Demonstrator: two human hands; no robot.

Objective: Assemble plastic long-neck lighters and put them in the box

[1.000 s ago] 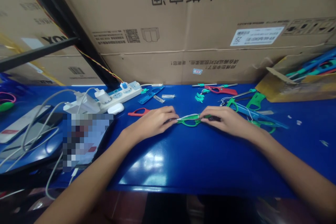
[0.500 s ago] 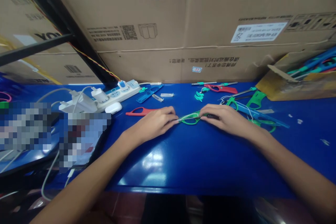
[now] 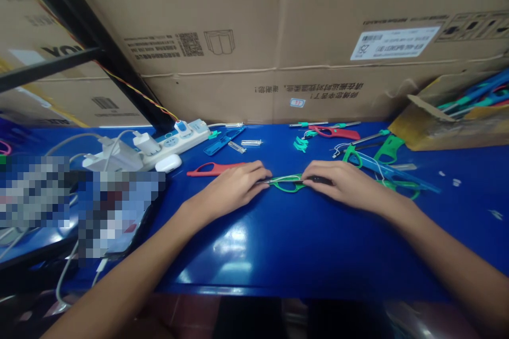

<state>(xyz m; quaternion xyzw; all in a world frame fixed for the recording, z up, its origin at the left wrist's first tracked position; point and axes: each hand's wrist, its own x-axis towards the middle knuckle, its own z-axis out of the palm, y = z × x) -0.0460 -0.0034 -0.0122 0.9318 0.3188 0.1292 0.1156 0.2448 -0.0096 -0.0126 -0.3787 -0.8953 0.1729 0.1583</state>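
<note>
My left hand [image 3: 240, 184] and my right hand [image 3: 345, 184] face each other over the middle of the blue table. Between them lies a green lighter casing [image 3: 289, 187] with an oval trigger opening, and a thin metallic strip or wire runs along it. My left fingertips pinch its left end. The right thumb and fingers close on its other end, where a dark piece [image 3: 321, 180] shows under the palm. What exactly the dark piece is, I cannot make out. A red lighter casing [image 3: 214, 169] rests just behind my left hand, partly hidden by it.
Green and blue casings [image 3: 392, 149] with wires lie right of my right hand. Behind are a red casing [image 3: 338, 132], small green pieces [image 3: 301, 143] and clear tubes [image 3: 251, 143]. A carton [image 3: 421, 130] of parts stands right; a power strip [image 3: 177, 144] and phone [image 3: 135, 212] sit left.
The view has shifted slightly. Both hands stay at the green casing, and more of the dark piece shows under my right hand.
</note>
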